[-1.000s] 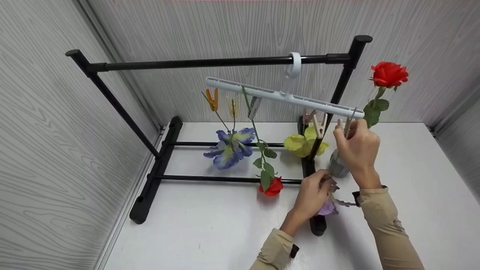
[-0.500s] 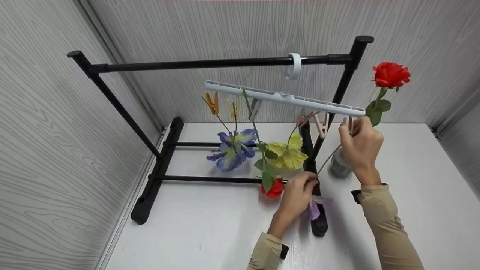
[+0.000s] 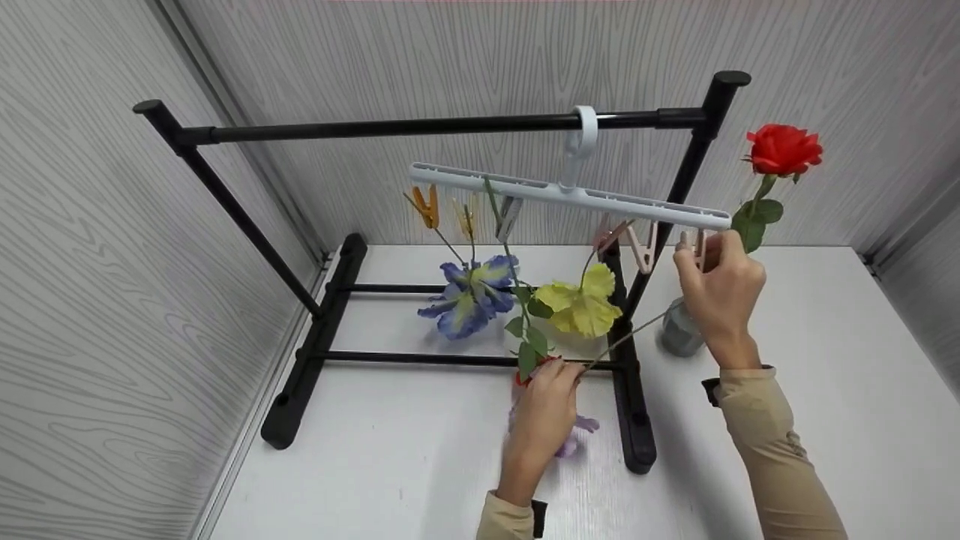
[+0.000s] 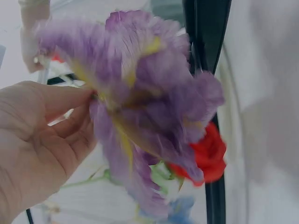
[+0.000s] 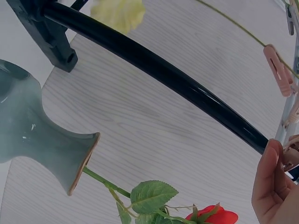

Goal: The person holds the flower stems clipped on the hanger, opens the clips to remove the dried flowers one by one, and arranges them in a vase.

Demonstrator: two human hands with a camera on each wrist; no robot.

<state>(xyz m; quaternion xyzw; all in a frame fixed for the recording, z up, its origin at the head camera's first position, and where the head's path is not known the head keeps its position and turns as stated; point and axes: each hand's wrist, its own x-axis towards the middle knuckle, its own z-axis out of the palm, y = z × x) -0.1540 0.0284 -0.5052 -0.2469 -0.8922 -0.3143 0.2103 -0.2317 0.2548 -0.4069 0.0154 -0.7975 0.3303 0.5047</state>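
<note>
My left hand (image 3: 541, 420) pinches a purple iris (image 4: 163, 84) just behind its bloom, low in front of the black rack. The iris's thin stem (image 3: 626, 337) runs up and right toward my right hand (image 3: 720, 292). At the right end of a pale clip hanger (image 3: 574, 196), that hand pinches a pink clothespin (image 3: 701, 247); the stem's upper end is hidden behind the fingers. Other clips on the hanger hold a blue iris (image 3: 469, 300), an upside-down red rose (image 4: 210, 156) and a yellow flower (image 3: 581, 304). My left hand partly covers the rose in the head view.
The hanger hooks over the top bar (image 3: 390, 129) of a black rack standing on the white table (image 3: 360, 465). Behind my right hand, a grey-green vase (image 5: 28, 121) holds an upright red rose (image 3: 784, 150). An unused pink clothespin (image 3: 643, 247) hangs near the right post.
My left hand has moved left and down, drawing the purple iris away from the right hand. The yellow flower has swung left. My right hand stays at the hanger's end.
</note>
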